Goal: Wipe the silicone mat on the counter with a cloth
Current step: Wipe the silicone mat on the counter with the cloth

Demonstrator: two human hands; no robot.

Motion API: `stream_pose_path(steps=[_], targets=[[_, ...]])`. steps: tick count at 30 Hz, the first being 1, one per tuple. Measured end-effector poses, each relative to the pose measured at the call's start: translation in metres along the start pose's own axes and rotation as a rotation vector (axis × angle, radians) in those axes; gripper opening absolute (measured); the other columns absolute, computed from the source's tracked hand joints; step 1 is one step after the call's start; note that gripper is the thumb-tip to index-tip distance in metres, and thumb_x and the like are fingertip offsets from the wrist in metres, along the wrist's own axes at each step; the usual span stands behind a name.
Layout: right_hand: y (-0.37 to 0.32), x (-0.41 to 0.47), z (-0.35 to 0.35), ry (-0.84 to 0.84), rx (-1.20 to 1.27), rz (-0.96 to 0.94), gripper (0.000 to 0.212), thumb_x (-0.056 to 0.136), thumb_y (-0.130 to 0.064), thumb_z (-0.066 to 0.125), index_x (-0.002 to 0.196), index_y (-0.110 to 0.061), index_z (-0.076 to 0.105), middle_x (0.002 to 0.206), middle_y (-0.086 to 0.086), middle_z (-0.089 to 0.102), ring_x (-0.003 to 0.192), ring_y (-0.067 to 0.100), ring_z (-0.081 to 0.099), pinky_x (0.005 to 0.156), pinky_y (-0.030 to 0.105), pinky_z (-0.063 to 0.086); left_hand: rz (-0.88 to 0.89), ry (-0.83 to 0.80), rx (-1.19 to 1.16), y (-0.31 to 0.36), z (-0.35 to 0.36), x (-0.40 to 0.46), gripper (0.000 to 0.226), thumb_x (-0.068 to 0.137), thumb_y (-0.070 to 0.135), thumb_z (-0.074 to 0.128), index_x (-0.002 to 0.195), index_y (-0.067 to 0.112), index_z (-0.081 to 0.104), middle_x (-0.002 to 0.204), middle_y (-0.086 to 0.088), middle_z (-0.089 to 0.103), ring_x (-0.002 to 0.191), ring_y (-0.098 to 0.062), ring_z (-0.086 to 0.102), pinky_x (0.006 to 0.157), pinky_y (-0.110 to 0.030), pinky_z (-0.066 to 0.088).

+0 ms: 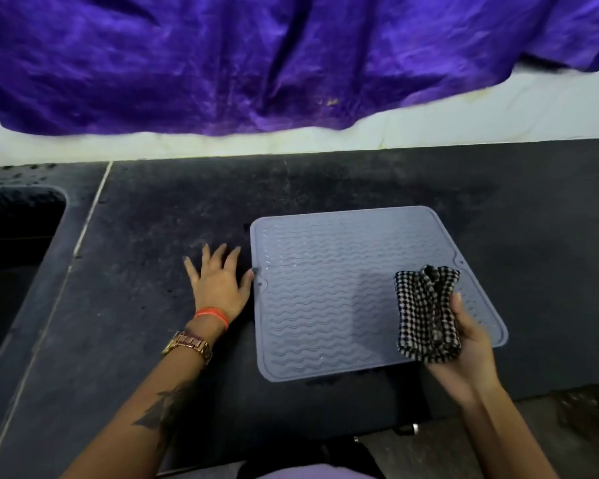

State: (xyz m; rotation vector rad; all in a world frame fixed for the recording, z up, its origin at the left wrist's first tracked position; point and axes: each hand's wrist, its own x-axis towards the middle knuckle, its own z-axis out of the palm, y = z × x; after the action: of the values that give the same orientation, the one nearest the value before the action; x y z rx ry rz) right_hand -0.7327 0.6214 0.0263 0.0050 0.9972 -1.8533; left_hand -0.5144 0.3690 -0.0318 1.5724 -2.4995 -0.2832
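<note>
Mat (pixel 329 299) lies flat near counter's (pixel 173 209) front edge, likely floppy, grippy | left hand (pixel 218 285) flat, open, thumb steadying mat's left edge | right hand (pixel 464 344) grips soft bunched cloth (pixel 426 312) above mat's right edge

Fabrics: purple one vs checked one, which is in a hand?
The black-and-white checked cloth, held bunched in the right hand over the mat. The purple fabric hangs behind, untouched.

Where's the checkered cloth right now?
In the head view, the checkered cloth is at lower right, held in the right hand above the silicone mat's right edge.
</note>
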Motion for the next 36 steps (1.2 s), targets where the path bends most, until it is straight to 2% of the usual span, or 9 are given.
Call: stream_pose_path(steps=[3,7,10,13,18,27,30,33,36], targets=[[-0.012,0.014,-0.002,0.029,-0.116,0.031,0.035,0.089,-0.034,0.046,0.108,-0.015,0.069,0.114,0.003,0.068,0.100,0.017,0.066,0.080,0.033,0.057,-0.008,0.040,-0.007,0.000,0.010,0.002,0.061,0.089,0.051,0.045,0.140,0.019,0.038,0.151,-0.007,0.031,0.144,-0.028,0.007,0.111,-0.053,-0.014],[-0.040,0.038,-0.010,0.203,-0.551,-0.096,0.015,0.085,-0.013,0.060,0.100,-0.013,0.060,0.107,0.012,0.063,0.084,0.020,0.062,0.064,0.027,0.056,-0.067,0.126,-0.042,0.001,0.013,0.000,0.065,0.085,0.049,0.055,0.139,0.016,0.041,0.149,-0.010,0.035,0.144,-0.031,0.011,0.111,-0.053,-0.013],[-0.073,0.062,-0.020,0.340,-0.821,-0.333,0.037,0.080,-0.020,0.070,0.113,-0.020,0.055,0.109,0.005,0.062,0.095,0.021,0.060,0.076,0.034,0.053,-0.082,0.180,-0.071,0.006,0.016,-0.001,0.066,0.084,0.048,0.057,0.138,0.014,0.042,0.148,-0.010,0.036,0.143,-0.031,0.012,0.113,-0.054,-0.011],[-0.097,0.096,-0.034,0.479,-1.394,-0.542,0.056,0.082,-0.037,0.066,0.129,-0.019,0.042,0.125,0.012,0.048,0.110,0.031,0.050,0.089,0.044,0.044,-0.114,0.219,-0.063,0.006,0.019,-0.010,0.078,0.080,0.065,0.036,0.138,0.014,0.042,0.147,-0.010,0.037,0.143,-0.031,0.012,0.113,-0.049,-0.013],[-0.072,0.141,-0.044,0.513,-2.102,-0.461,0.065,0.091,-0.039,0.048,0.141,-0.006,0.024,0.131,0.027,0.035,0.116,0.043,0.036,0.092,0.052,0.035,-0.135,0.240,-0.021,0.006,0.020,-0.011,0.084,0.077,0.068,0.025,0.138,0.013,0.041,0.146,-0.011,0.039,0.143,-0.031,0.013,0.115,-0.048,-0.009],[-0.066,0.143,-0.035,0.433,-2.198,-0.379,0.063,0.093,-0.028,0.045,0.145,-0.006,0.016,0.136,0.028,0.030,0.120,0.043,0.034,0.095,0.052,0.037,-0.122,0.214,0.001,0.008,0.024,-0.007,0.081,0.079,0.064,0.022,0.139,0.014,0.040,0.148,-0.010,0.037,0.143,-0.030,0.015,0.116,-0.046,-0.006],[-0.082,0.146,-0.031,0.301,-1.896,-0.344,0.062,0.093,-0.030,0.051,0.146,-0.013,0.023,0.140,0.023,0.033,0.124,0.041,0.038,0.102,0.046,0.036,-0.121,0.217,-0.001,0.007,0.026,-0.006,0.080,0.079,0.064,0.023,0.138,0.013,0.041,0.147,-0.010,0.038,0.143,-0.031,0.016,0.116,-0.047,-0.004],[-0.100,0.150,-0.036,0.420,-1.607,-0.451,0.062,0.091,-0.030,0.055,0.145,-0.018,0.027,0.141,0.018,0.038,0.127,0.038,0.039,0.104,0.046,0.034,-0.139,0.218,-0.006,0.006,0.024,-0.008,0.083,0.077,0.065,0.022,0.138,0.012,0.042,0.146,-0.011,0.039,0.143,-0.031,0.016,0.117,-0.046,-0.005],[-0.092,0.152,-0.035,0.530,-1.951,-0.418,0.061,0.094,-0.034,0.047,0.146,-0.016,0.021,0.137,0.023,0.033,0.122,0.041,0.037,0.097,0.050,0.037,-0.145,0.209,0.003,0.008,0.023,-0.009,0.080,0.078,0.062,0.023,0.138,0.012,0.042,0.146,-0.011,0.039,0.143,-0.030,0.016,0.117,-0.045,-0.004]])
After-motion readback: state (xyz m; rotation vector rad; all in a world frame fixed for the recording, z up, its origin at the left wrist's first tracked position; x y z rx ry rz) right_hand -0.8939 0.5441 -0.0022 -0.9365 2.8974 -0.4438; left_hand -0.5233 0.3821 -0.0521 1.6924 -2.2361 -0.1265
